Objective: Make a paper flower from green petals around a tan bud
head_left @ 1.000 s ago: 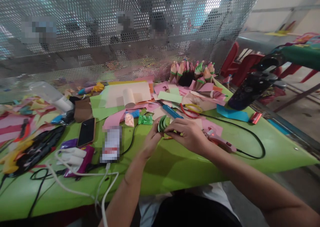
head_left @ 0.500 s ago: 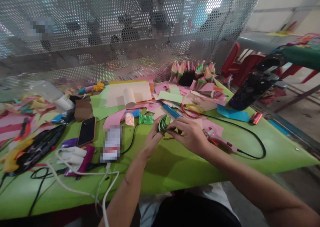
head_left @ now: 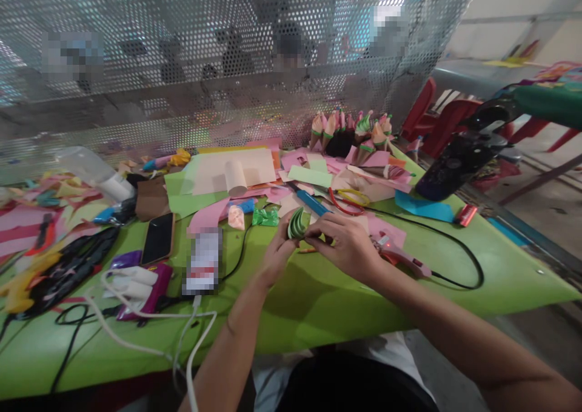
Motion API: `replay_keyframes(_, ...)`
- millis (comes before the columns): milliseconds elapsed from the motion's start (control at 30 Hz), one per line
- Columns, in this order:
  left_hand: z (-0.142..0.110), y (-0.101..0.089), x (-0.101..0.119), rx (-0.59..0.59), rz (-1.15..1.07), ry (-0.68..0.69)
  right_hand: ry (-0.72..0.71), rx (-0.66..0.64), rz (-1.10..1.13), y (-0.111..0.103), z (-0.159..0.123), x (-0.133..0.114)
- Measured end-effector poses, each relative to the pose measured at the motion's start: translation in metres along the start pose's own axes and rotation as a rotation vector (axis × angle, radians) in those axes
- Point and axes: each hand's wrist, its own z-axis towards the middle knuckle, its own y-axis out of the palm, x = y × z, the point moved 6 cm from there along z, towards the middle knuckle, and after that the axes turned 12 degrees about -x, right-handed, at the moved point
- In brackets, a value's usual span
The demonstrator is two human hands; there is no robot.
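Both my hands meet over the green table [head_left: 318, 303] near its middle. My left hand [head_left: 276, 255] and my right hand [head_left: 346, 245] pinch a small roll of green paper strips [head_left: 297, 223] between their fingertips, from the left and the right. A pink glue gun [head_left: 400, 255] with a black cord lies just right of my right hand. A blue pen-like tool [head_left: 313, 203] lies just beyond the paper roll.
Sheets and scraps of pink, green and cream paper [head_left: 236, 172] cover the far table. Paper cones [head_left: 352, 130] stand at the back by a perforated metal screen [head_left: 218, 66]. A phone [head_left: 158, 238], cables and a white charger [head_left: 131, 282] lie left. A black bottle [head_left: 454, 160] stands right.
My hands and the green paper roll have barely moved; the fingers shifted slightly on the roll.
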Motion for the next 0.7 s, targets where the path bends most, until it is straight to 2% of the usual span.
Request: replay_keyframes(700,0.0011,-0.0004,-0.0007,-0.010,0.012,0.023,0.024,-0.001,0.031,0.0033,-0.0027,0.0062)
